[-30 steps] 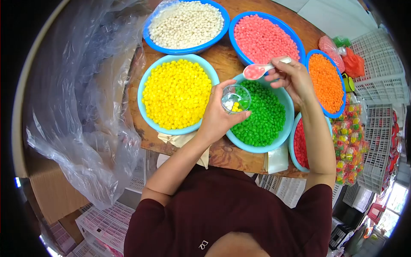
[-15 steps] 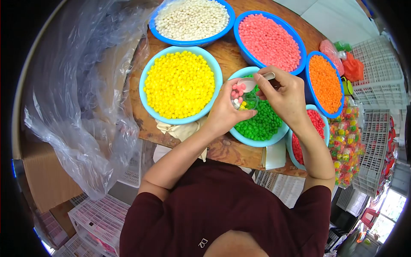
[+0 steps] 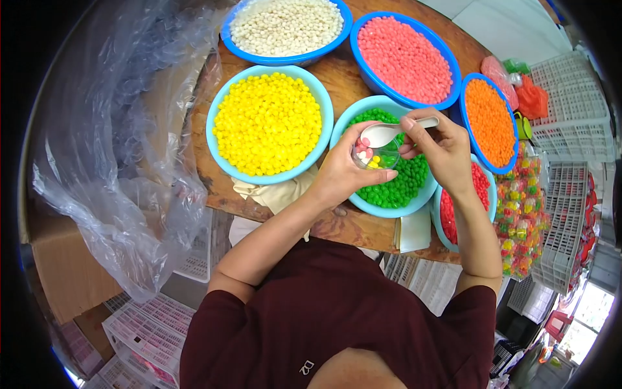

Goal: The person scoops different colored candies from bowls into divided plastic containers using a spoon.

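Left fingers (image 3: 377, 176): curled round a clear cup (image 3: 389, 159), thumb along the near side. Right fingers (image 3: 422, 135): pinching the handle of a white spoon (image 3: 381, 134), its bowl over the cup's mouth.

In the cup: pink, white and yellow pieces. A pink one sits right at the spoon's tip; I cannot tell whether it touches. The spoon's hollow looks mostly bare.

Main risk, by my judgement: the spoon edge catching the thin rim and tipping the cup, since only my one-sided grip steadies it. Squeezing too hard could flex the wall and pop pieces out.

Directly beneath is the green bowl (image 3: 389, 212). Anything spilled there would mix colours, and picking it out would be slow. My wrists sit close together; a bump between them could jolt both things.

Further out on the desk (image 3: 338, 74): yellow bowl (image 3: 328, 110) beside my left forearm, red bowl (image 3: 493, 188) partly behind the right one. A careless elbow could nudge either. Pink bowl (image 3: 457, 72), orange bowl (image 3: 516, 139) and white bowl (image 3: 348, 23) lie beyond, heaped enough that a knock might shed pieces.
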`<state>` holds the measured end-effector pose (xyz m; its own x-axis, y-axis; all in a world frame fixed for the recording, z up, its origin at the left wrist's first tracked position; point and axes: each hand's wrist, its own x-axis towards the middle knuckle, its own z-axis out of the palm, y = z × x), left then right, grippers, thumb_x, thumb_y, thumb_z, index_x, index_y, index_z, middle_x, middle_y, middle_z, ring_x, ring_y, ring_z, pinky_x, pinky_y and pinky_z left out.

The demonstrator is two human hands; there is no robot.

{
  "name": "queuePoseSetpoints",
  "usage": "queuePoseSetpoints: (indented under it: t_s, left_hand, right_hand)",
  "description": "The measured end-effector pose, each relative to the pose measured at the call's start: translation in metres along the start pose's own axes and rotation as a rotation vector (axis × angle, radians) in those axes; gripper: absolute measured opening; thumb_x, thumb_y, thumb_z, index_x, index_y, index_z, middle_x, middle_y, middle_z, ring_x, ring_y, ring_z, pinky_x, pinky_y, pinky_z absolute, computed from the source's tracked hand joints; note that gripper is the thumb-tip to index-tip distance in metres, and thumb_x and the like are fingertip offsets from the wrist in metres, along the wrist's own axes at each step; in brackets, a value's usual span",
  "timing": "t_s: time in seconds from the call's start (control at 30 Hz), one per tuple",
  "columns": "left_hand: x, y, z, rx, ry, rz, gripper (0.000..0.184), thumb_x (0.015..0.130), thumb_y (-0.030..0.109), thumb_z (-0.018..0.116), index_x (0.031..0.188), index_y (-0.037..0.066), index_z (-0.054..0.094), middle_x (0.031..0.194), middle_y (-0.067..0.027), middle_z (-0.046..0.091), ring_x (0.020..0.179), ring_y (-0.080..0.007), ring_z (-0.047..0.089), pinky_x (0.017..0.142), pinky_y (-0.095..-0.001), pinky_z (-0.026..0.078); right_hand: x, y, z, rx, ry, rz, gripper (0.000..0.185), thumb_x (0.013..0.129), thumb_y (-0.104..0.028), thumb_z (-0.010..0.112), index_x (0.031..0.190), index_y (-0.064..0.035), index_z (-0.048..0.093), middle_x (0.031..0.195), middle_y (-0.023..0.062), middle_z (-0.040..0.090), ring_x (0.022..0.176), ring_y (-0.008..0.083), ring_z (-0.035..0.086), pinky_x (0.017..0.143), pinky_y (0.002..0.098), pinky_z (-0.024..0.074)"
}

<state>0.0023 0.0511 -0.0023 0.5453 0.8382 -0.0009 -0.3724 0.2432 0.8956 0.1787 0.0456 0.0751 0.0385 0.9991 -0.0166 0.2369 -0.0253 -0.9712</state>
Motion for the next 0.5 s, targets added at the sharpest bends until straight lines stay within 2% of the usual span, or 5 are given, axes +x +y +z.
queuePoseSetpoints:
  t_s: [0.17,0.27,0.37,0.47,0.5]
  left_hand:
    - [-0.002,-0.004,0.004,-0.013,0.013,0.022,0.079,0.072,-0.001,0.080,0.138,-0.002,0.037,0.128,-0.0080,0.052,0.119,-0.0144,0.049,0.103,-0.0317,0.042]
    - [-0.002,-0.005,0.001,-0.009,0.022,0.021,0.080,0.072,-0.001,0.081,0.139,0.000,0.037,0.127,-0.0077,0.051,0.118,-0.0140,0.049,0.103,-0.0314,0.042]
    - [-0.006,0.003,-0.001,0.054,0.036,-0.040,0.080,0.072,0.000,0.081,0.140,0.002,0.039,0.125,-0.0075,0.050,0.115,-0.0140,0.050,0.102,-0.0309,0.042]
    - [-0.007,0.003,-0.002,0.184,0.057,-0.009,0.079,0.072,0.002,0.082,0.139,0.004,0.041,0.122,-0.0074,0.048,0.113,-0.0146,0.051,0.101,-0.0299,0.042]
    - [-0.008,0.002,-0.001,0.232,0.064,0.020,0.079,0.071,0.003,0.083,0.139,0.005,0.042,0.122,-0.0073,0.048,0.112,-0.0149,0.051,0.100,-0.0296,0.042]
  right_hand:
    - [0.014,0.013,-0.012,0.312,-0.001,0.324,0.017,0.092,-0.012,0.063,0.096,0.0040,0.063,0.072,0.0092,0.063,0.058,0.0174,0.065,0.050,0.0259,0.0562]
    - [0.022,0.027,-0.020,0.447,-0.032,0.377,0.017,0.093,-0.014,0.062,0.095,0.0027,0.063,0.073,0.0094,0.063,0.058,0.0169,0.065,0.050,0.0245,0.0561]
    - [0.029,0.027,-0.021,0.455,0.068,0.279,0.018,0.097,-0.019,0.058,0.095,-0.0012,0.062,0.068,0.0049,0.060,0.054,0.0136,0.060,0.050,0.0224,0.0534]
    - [0.044,0.031,-0.026,0.437,0.292,-0.023,0.022,0.101,-0.023,0.051,0.095,-0.0035,0.060,0.074,0.0028,0.058,0.062,0.0105,0.057,0.059,0.0217,0.0509]
    - [0.041,0.025,-0.034,0.257,0.136,-0.116,0.025,0.103,-0.027,0.046,0.096,-0.0063,0.059,0.083,0.0033,0.057,0.075,0.0071,0.054,0.069,0.0224,0.0476]
